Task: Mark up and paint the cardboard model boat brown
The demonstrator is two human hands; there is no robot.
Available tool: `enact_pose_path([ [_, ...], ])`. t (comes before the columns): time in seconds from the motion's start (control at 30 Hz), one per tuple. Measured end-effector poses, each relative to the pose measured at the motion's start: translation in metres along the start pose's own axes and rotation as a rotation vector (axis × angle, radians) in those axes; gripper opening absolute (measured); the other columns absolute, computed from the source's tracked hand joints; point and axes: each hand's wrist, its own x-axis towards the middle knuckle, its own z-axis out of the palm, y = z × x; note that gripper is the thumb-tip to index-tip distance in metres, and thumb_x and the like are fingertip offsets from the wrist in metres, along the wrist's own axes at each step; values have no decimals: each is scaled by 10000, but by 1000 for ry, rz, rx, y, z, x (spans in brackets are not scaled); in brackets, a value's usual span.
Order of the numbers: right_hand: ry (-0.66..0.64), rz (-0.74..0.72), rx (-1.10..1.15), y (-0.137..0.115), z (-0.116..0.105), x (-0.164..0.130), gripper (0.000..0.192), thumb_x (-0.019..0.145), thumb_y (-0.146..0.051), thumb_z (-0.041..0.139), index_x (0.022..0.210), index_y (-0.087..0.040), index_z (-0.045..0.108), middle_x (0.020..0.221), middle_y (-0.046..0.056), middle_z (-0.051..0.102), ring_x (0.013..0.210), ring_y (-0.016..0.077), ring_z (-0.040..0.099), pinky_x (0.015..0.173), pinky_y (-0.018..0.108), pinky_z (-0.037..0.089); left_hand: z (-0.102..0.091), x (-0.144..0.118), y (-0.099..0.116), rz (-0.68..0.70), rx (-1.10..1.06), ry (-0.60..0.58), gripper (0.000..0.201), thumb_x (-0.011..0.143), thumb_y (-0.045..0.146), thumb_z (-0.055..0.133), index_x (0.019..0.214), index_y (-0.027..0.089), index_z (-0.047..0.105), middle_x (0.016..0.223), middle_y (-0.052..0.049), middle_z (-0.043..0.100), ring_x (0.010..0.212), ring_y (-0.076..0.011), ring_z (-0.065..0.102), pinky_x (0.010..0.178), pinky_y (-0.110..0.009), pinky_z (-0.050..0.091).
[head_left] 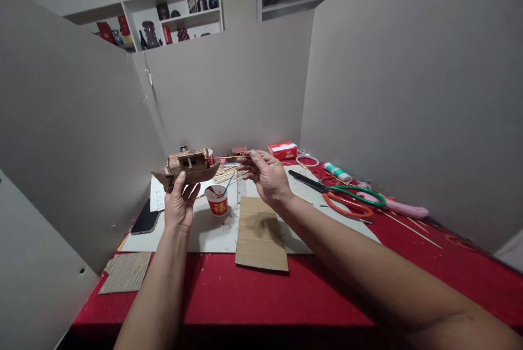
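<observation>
A small brown cardboard model boat with a cabin is held up over the table by my left hand, its thumb pressed on the near side of the hull. My right hand pinches a thin wooden stick between thumb and fingers. The stick points left, and its far end meets the cabin's right end; whether it touches cannot be made out. Below the boat stands a red paper cup with dark liquid and a blue stick leaning in it.
A cardboard piece lies in front, with corrugated cardboard and a phone at left. Scissors, a pink tool and a white-green bottle lie right. Grey panels enclose the red-covered table.
</observation>
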Motion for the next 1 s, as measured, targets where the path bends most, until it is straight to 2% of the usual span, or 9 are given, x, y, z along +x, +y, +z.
enact_pose_path([
  [0.17, -43, 16, -2, 3, 3, -2, 238, 751, -395, 803, 760, -185, 692, 695, 11, 768, 528, 115, 696, 385, 154, 505, 0, 0, -1, -1, 24, -16, 305, 684, 208, 820, 956, 217, 682, 967, -43, 730, 843, -171, 691, 842, -352, 575],
  [0.4, -53, 11, -17, 1, -5, 3, 282, 728, -425, 821, 749, -183, 677, 660, 2, 754, 527, 111, 696, 392, 146, 504, 0, -1, 2, 4, 2, -10, 330, 674, 197, 825, 978, 214, 697, 1001, -34, 723, 844, -162, 684, 814, -331, 582],
  [0.6, -92, 9, -9, 0, -2, 1, 387, 626, -496, 868, 758, -179, 690, 684, 9, 761, 538, 116, 702, 392, 147, 506, 0, -1, 0, -2, -2, -19, 368, 629, 208, 855, 960, 203, 694, 958, -32, 730, 822, -155, 682, 806, -323, 585],
  [1.0, -87, 41, -50, 0, -6, 5, 379, 640, -487, 860, 760, -176, 680, 679, 14, 758, 534, 118, 698, 394, 154, 503, -1, 0, 0, -1, 6, -27, 373, 612, 227, 867, 943, 206, 697, 951, -37, 733, 826, -167, 686, 793, -323, 588],
])
